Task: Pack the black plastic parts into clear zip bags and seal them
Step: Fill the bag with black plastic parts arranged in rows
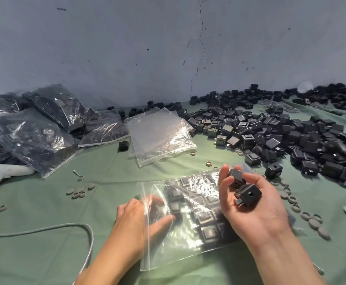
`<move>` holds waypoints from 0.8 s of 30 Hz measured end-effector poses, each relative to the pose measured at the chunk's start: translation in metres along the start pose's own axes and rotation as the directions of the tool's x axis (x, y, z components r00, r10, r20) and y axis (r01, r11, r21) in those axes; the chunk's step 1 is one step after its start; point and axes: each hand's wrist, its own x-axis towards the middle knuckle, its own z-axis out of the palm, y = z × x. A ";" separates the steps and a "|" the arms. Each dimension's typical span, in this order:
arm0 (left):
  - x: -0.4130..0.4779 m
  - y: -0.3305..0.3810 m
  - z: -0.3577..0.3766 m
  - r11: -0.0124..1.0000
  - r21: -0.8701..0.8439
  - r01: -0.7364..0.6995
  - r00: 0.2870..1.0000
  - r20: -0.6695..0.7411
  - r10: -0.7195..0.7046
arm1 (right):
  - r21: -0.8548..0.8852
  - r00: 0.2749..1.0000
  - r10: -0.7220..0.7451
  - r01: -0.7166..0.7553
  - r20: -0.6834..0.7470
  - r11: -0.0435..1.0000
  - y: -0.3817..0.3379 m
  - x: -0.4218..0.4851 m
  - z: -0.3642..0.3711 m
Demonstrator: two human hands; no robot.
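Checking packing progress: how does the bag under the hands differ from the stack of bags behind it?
The bag under the hands holds rows of black parts; the stack of bags is empty. Fingers of the left hand show through the first bag's plastic; no hand touches the stack. Both are clear zip bags flat on the green cloth.

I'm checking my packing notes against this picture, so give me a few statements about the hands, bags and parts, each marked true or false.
1. The right hand holds two black parts. True.
2. The left hand rests away from any bag. False: its fingers reach inside the zip bag.
3. That zip bag is sealed. False: its mouth is open.
4. A stack of empty clear bags lies beyond the hands. True.
5. The loose pile of parts is on the left. False: it is on the right; filled bags are on the left.
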 end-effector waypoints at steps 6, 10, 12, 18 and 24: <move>0.007 0.005 0.006 1.000 0.001 0.007 1.000 0.016 -0.007 | -0.067 1.000 -0.008 0.009 0.016 0.998 -0.002 0.014 0.004; 0.003 0.009 -0.001 0.997 -0.077 0.023 0.998 0.052 -0.019 | -0.141 0.999 0.026 -0.020 0.041 0.990 -0.002 0.019 0.006; -0.002 0.009 -0.010 0.995 -0.097 0.005 0.998 0.060 0.001 | -0.184 0.996 0.057 -0.044 0.065 0.982 -0.002 0.019 0.006; -0.012 0.002 -0.036 0.979 -0.202 0.004 0.931 -0.358 -0.077 | -0.461 0.976 0.108 -0.008 0.191 0.887 0.001 0.019 0.000; -0.030 0.044 -0.040 0.638 -0.764 -0.093 0.979 -0.186 -0.081 | -0.828 0.899 0.121 0.326 0.421 0.456 0.034 0.005 0.002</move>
